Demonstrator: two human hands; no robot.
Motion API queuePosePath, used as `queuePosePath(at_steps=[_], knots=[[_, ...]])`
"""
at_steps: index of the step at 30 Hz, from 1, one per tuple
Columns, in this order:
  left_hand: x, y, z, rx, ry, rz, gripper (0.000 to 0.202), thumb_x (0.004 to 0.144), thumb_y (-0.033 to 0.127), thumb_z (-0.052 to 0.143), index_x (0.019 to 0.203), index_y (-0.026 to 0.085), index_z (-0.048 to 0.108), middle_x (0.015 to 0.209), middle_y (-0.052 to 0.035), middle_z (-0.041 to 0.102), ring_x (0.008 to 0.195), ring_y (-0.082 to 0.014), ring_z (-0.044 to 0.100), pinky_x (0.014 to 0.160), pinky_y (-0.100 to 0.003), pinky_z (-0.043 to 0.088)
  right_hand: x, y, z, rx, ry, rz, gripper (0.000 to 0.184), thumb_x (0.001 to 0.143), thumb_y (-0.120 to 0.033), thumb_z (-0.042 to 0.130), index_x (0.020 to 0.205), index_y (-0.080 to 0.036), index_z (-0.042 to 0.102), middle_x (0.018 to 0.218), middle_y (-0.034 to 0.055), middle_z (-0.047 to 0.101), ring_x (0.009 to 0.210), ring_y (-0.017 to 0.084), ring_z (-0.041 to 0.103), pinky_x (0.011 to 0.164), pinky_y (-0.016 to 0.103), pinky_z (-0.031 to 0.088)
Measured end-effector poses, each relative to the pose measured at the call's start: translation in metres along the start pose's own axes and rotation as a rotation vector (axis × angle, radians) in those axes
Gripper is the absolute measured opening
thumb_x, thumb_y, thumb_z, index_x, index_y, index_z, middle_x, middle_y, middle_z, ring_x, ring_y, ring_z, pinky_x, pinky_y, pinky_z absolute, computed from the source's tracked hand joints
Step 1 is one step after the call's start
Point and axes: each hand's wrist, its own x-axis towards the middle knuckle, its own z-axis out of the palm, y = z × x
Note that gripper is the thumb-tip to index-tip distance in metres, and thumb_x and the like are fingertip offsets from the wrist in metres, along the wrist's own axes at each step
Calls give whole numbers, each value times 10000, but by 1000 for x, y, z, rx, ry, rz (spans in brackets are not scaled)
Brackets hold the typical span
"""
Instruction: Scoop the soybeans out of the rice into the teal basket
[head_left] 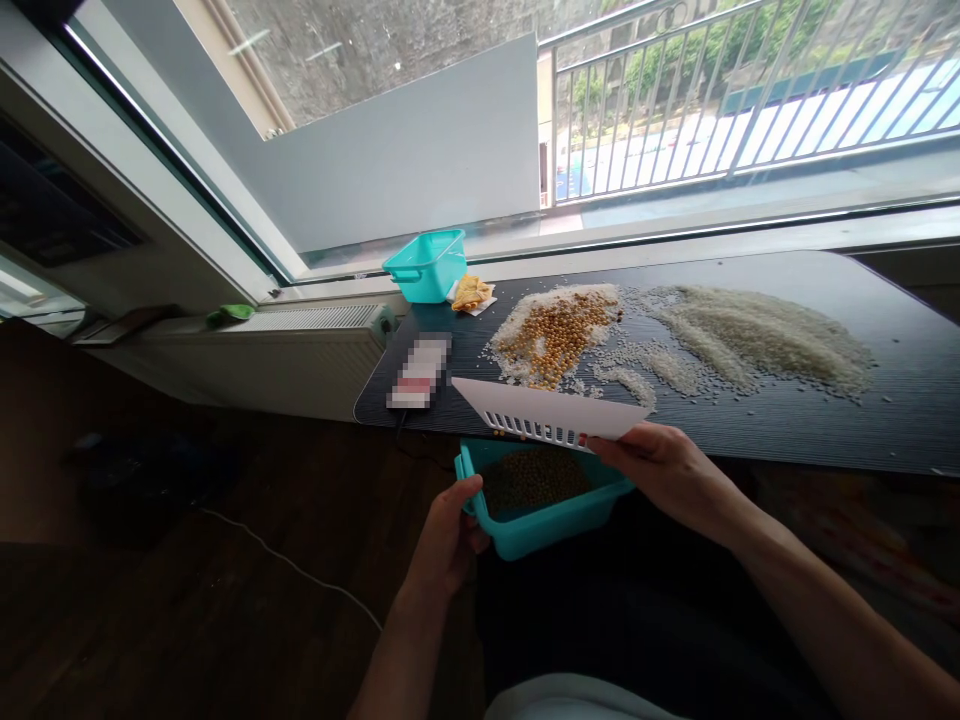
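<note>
My left hand is closed on the left end of a turquoise plastic basket, held below the table's front edge. Inside lie many small yellowish beans. Pinched in my right hand is a white slotted sheet, slanting over the basket's far rim. Beyond the sheet, golden beans lie mixed with white grains on the dark table. To their right spreads a wide heap of pale rice-like grains. A few loose beans sit at the table edge by the slots.
A second turquoise basket stands at the table's back left, beside a crumpled yellow cloth or wrapper. A blurred-out phone-like object lies on the dark table. A radiator is at left; a white cable crosses the floor.
</note>
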Motion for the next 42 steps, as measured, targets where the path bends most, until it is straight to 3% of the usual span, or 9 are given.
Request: queuePosePath(at_steps=[4, 7, 11, 15, 35, 42], knots=[[-1, 1, -3, 11, 12, 27, 385, 657, 413, 682, 519, 187, 403, 403, 86, 337, 335, -46, 331, 347, -184, 225, -7, 0, -6, -2, -35, -16, 302, 735, -449, 606, 815, -186, 731, 832, 40, 737, 785, 226, 668, 704, 301, 537], [0, -1, -3, 1, 9, 14, 382, 661, 411, 680, 529, 189, 399, 410, 88, 339, 338, -43, 325, 348, -181, 219, -13, 7, -17, -18, 50, -19, 337, 711, -483, 626, 843, -194, 734, 852, 38, 739, 795, 236, 667, 725, 321, 537], [0, -5, 0, -1, -18, -1, 396, 670, 427, 671, 523, 191, 389, 409, 87, 340, 335, -43, 318, 346, -184, 215, -19, 17, -36, -73, 200, 15, 381, 680, -555, 624, 811, -216, 739, 761, 24, 733, 698, 214, 655, 638, 308, 535], [0, -6, 6, 12, -47, 2, 411, 666, 428, 672, 499, 191, 380, 399, 86, 329, 328, -42, 316, 342, -187, 215, -24, 14, -45, -66, 245, 9, 384, 653, -579, 635, 768, -229, 742, 714, 15, 727, 630, 182, 635, 585, 276, 519], [1, -10, 8, 24, -80, 2, 388, 694, 419, 655, 515, 183, 405, 401, 85, 335, 325, -42, 319, 346, -190, 218, -23, 8, -34, -89, 159, 6, 361, 685, -526, 625, 793, -197, 729, 758, 19, 711, 697, 211, 625, 628, 307, 518], [4, -12, 6, 14, -94, 4, 377, 706, 419, 650, 536, 181, 413, 409, 84, 351, 328, -41, 327, 350, -189, 219, -29, 9, -39, -117, 173, 9, 348, 693, -542, 610, 767, -221, 721, 701, 14, 696, 639, 191, 604, 555, 274, 494]])
